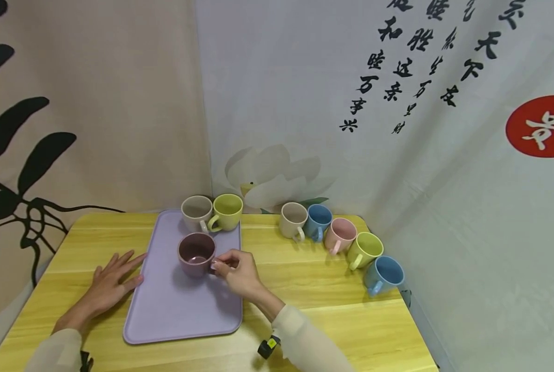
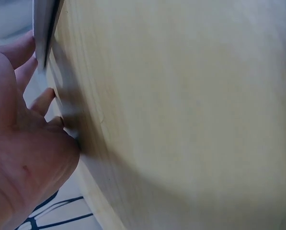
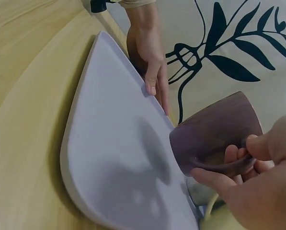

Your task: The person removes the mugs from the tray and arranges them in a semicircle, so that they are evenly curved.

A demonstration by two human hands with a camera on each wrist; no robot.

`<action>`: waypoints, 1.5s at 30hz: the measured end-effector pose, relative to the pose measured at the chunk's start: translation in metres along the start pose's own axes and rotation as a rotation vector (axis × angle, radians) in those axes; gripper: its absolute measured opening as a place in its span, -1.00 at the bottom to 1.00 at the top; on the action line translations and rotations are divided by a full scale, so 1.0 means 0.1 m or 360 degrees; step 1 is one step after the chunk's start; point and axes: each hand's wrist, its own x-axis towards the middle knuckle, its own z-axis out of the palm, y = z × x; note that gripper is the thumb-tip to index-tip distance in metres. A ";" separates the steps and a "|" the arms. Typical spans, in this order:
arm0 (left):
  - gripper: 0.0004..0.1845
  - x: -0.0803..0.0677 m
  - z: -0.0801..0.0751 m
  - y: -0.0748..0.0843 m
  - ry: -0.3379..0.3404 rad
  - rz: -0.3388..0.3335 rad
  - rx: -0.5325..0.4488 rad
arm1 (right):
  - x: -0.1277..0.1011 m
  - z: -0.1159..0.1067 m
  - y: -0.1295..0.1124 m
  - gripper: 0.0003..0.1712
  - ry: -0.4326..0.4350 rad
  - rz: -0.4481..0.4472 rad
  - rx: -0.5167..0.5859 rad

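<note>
A purple mug (image 1: 195, 264) hangs above the lavender tray (image 1: 179, 315), its shadow falling on the tray below. My right hand (image 1: 240, 274) pinches the mug's handle; in the right wrist view the thumb and fingers of the right hand (image 3: 257, 177) close round that handle (image 3: 224, 166). At the tray's left edge rests my left hand (image 1: 111, 284), fingers stretched out and touching the rim. The left wrist view shows the left hand's fingers (image 2: 23, 50) against the tray's side. A greyish mug (image 1: 195, 216) and a yellow-green mug (image 1: 227, 213) stand side by side at the tray's far end.
Right of the tray, a row of mugs runs along the table's back right edge: beige (image 1: 291, 221), blue (image 1: 317, 223), pink (image 1: 339, 235), yellow-green (image 1: 364, 250) and another blue (image 1: 383, 275). A printed curtain (image 1: 277, 103) hangs behind the wooden table (image 1: 314, 315).
</note>
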 end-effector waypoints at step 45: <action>-0.25 0.00 -0.02 0.03 -0.0046 -0.0039 -0.0142 | 0.00 -1.37 0.23 -0.90 0.0485 -0.0048 0.0128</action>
